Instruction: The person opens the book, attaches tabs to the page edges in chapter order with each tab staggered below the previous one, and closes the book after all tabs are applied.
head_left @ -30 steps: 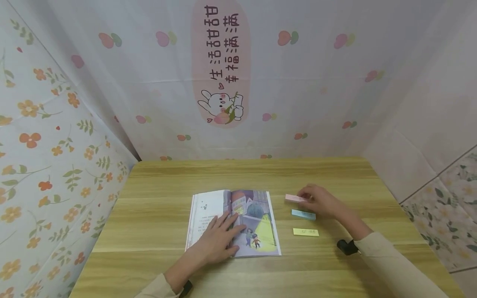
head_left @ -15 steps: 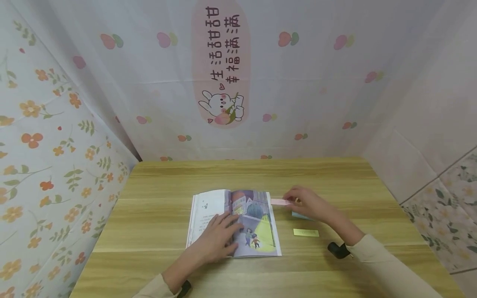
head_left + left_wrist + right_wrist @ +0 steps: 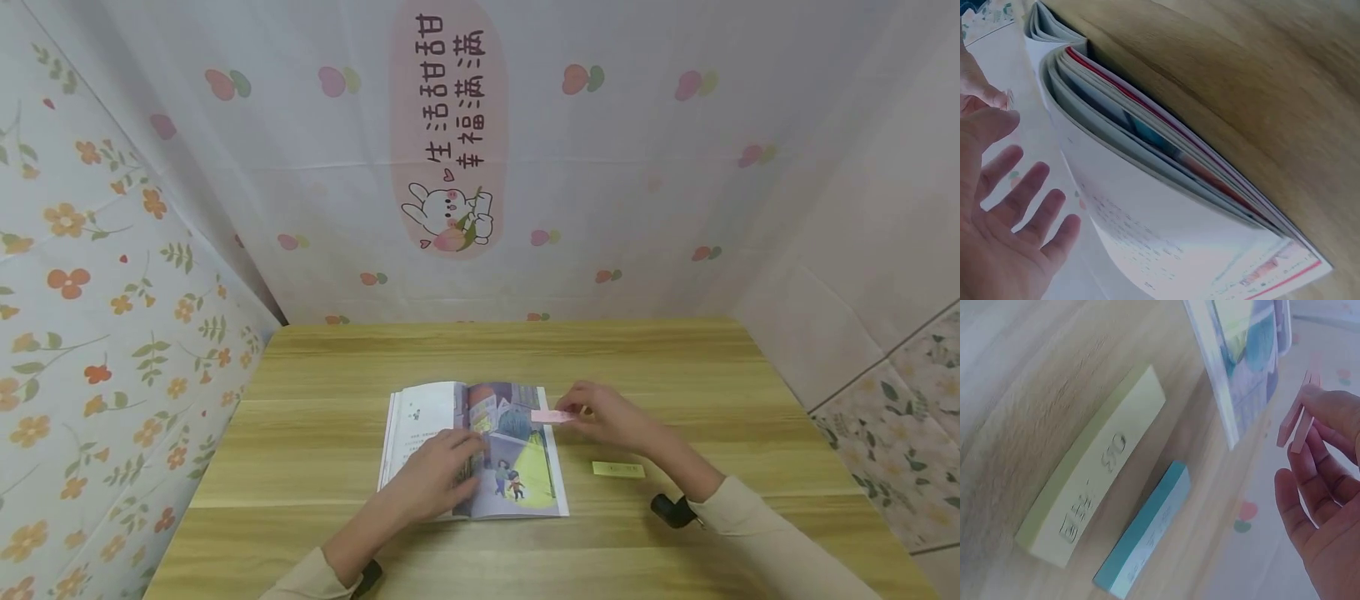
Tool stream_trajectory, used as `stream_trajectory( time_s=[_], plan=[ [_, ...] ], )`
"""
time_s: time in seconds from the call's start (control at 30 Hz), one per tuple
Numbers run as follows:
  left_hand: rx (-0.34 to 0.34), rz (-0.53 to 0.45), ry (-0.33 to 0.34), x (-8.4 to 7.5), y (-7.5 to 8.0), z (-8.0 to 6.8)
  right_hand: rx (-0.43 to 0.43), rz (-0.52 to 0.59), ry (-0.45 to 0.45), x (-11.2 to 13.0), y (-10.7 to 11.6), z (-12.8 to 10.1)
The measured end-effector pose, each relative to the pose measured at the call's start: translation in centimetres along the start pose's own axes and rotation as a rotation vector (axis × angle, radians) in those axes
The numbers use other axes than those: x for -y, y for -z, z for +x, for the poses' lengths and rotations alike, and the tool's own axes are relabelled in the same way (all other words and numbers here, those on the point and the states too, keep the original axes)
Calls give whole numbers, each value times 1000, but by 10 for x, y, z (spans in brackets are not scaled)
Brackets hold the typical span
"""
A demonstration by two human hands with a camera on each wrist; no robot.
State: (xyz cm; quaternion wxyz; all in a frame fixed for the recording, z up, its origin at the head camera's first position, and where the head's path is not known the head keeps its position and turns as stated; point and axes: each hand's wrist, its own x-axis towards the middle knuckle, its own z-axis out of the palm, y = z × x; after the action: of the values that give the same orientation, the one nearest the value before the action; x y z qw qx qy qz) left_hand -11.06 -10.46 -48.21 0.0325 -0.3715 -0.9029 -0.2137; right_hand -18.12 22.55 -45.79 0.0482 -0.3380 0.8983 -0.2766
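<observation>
An open picture book (image 3: 517,492) lies on the table, text page left, purple-and-yellow illustration right. My left hand (image 3: 431,479) is over the book's middle; in the left wrist view its fingers (image 3: 1032,181) look loosely spread and hold nothing. Between thumb and fingers my right hand (image 3: 615,423) pinches a pink sticky-note pad (image 3: 546,416), its end over the upper right page edge. The right wrist view shows that pink pad (image 3: 1291,428) parted into two layers. A yellow sticky-note pad (image 3: 618,470) and a blue one (image 3: 1147,531) lie right of the book; the right hand hides the blue one from the head view.
The wood-grain table (image 3: 337,350) ends at a printed white curtain (image 3: 637,192) behind. A flowered cloth (image 3: 97,333) hangs at the left. Black wrist devices (image 3: 672,511) sit under both forearms.
My right hand has moved left with the pink sticky-note pad, from beside the blue pad to the book's right edge. The left hand's fingers have drawn in slightly over the book.
</observation>
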Motion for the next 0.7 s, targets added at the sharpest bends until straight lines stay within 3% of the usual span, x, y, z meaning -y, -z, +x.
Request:
stream_trajectory(
  time_s=[0.17,0.4,0.7],
  plan=[
    [-50,-79,96,-6,2,3,15,8,19,13,-2,2],
    [-112,-153,162,-10,2,10,38,-11,81,33,-5,9],
    [-99,-175,205,-15,3,14,53,-9,105,54,-9,10]
  ],
)
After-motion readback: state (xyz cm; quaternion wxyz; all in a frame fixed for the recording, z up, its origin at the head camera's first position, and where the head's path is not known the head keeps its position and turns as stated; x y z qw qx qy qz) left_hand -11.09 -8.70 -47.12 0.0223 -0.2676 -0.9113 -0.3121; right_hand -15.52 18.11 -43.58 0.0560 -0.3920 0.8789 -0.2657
